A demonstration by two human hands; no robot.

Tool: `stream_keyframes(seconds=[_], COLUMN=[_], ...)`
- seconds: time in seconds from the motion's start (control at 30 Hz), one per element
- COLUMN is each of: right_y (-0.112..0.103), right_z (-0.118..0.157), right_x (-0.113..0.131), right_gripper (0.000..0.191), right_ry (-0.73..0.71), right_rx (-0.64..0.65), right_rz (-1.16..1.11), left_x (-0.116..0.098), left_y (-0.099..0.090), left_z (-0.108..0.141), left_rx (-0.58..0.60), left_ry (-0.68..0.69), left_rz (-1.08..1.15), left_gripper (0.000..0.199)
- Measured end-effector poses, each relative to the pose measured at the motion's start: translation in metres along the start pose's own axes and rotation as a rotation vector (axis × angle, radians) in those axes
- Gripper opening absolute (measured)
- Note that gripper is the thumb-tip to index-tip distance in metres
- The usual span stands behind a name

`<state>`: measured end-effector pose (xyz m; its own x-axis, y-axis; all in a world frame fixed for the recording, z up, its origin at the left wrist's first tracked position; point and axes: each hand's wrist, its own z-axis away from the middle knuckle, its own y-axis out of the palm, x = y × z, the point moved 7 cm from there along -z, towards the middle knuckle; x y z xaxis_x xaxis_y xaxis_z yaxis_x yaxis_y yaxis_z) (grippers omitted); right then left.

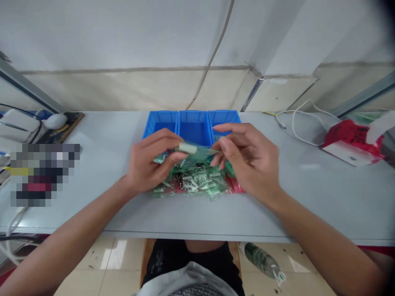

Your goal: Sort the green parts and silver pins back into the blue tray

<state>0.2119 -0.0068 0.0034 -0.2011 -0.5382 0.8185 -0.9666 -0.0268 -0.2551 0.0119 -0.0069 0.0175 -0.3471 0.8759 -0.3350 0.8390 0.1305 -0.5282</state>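
Blue plastic bins [194,128], three joined in a row, stand toward the back of the grey table [308,197], with the person's hands in front partly covering the outer two. The left hand [154,160] pinches a clear packet [199,153] holding a pale piece between thumb and fingers. The right hand [251,158] closes thumb and fingertips on its other end, the remaining fingers loosely spread. The packet is above a pile of small greenish packets [200,181], which lies nearer the person than the bins; red material [236,185] shows beneath. To the right are a loose white cable [293,127] and a red-and-white tissue pack [352,142]. At the left edge sit a rounded white object [56,121], cords and blurred-out items [43,172]. Below the table's front edge, a bottle [262,260] lies tilted by the seat.
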Motion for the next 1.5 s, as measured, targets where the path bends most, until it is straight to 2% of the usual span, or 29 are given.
stream_keyframes(seconds=[0.07,0.13,0.17,0.23,0.3,0.4,0.43,0.47,0.53,0.57,0.67,0.77,0.83,0.9,0.97,1.07,1.13,1.2,1.3,1.4,1.5], right_y=[-0.007,-0.006,-0.003,0.001,0.004,0.006,0.006,0.005,0.004,0.006,0.015,0.023,0.018,0.010,0.008,0.014,0.016,0.015,0.007,-0.018,-0.049], right_z=[0.000,0.002,0.004,0.007,0.011,0.016,0.014,0.012,0.006,0.005,0.008,0.010,0.008,0.007,0.010,0.017,0.020,0.020,0.011,-0.004,-0.019], right_x=[0.006,0.011,0.013,0.015,0.019,0.025,0.023,0.018,0.003,-0.004,-0.015,-0.014,-0.008,0.002,0.009,0.009,0.009,0.011,0.013,0.010,-0.013], right_gripper=[0.038,0.045,0.044,0.040,0.037,0.034,0.030,0.026,0.019,0.022,0.044,0.051,0.051,0.055,0.062,0.067,0.064,0.056,0.034,0.012,0.018], right_ry=[-0.202,-0.375,-0.426,-0.477,-0.518,-0.582,-0.536,-0.450,-0.215,-0.104,0.070,0.093,-0.006,-0.196,-0.390,-0.582,-0.664,-0.693,-0.618,-0.439,-0.167], right_rx=[-0.031,-0.010,0.017,0.050,0.065,0.046,0.041,0.035,0.046,0.071,0.198,0.313,0.281,0.189,0.150,0.156,0.100,0.048,0.013,-0.138,-0.238], right_rz=[0.225,0.404,0.457,0.502,0.508,0.478,0.459,0.425,0.314,0.242,0.014,-0.064,0.011,0.182,0.393,0.660,0.737,0.715,0.588,0.524,0.498], left_x=[0.014,0.019,0.018,0.011,0.001,-0.006,-0.006,-0.006,-0.005,-0.005,-0.009,-0.011,-0.006,0.001,0.006,0.008,0.008,0.009,0.015,0.025,0.030], left_y=[0.002,0.008,0.012,0.019,0.022,0.018,0.016,0.013,0.009,0.008,0.007,0.003,0.000,-0.001,-0.002,0.003,0.007,0.006,-0.002,-0.008,-0.010], left_z=[-0.001,0.001,0.002,0.002,0.001,0.005,0.007,0.010,0.015,0.017,0.020,0.019,0.016,0.012,0.009,0.007,0.008,0.008,0.010,0.012,0.013], left_rx=[0.051,0.155,0.209,0.284,0.294,0.177,0.127,0.087,0.041,0.037,0.032,-0.027,-0.053,-0.061,-0.062,0.003,0.063,0.058,-0.038,-0.113,-0.130], left_ry=[-0.231,-0.358,-0.379,-0.330,-0.192,0.007,0.050,0.085,0.134,0.152,0.221,0.241,0.153,0.025,-0.079,-0.138,-0.156,-0.183,-0.272,-0.366,-0.368], left_rz=[0.188,0.309,0.339,0.344,0.271,-0.008,-0.125,-0.232,-0.372,-0.404,-0.442,-0.407,-0.320,-0.234,-0.167,-0.090,-0.066,-0.068,-0.041,-0.003,-0.022], left_gripper=[0.026,0.034,0.034,0.033,0.030,0.018,0.020,0.031,0.056,0.061,0.051,0.032,0.020,0.015,0.023,0.032,0.036,0.044,0.048,0.041,0.039])
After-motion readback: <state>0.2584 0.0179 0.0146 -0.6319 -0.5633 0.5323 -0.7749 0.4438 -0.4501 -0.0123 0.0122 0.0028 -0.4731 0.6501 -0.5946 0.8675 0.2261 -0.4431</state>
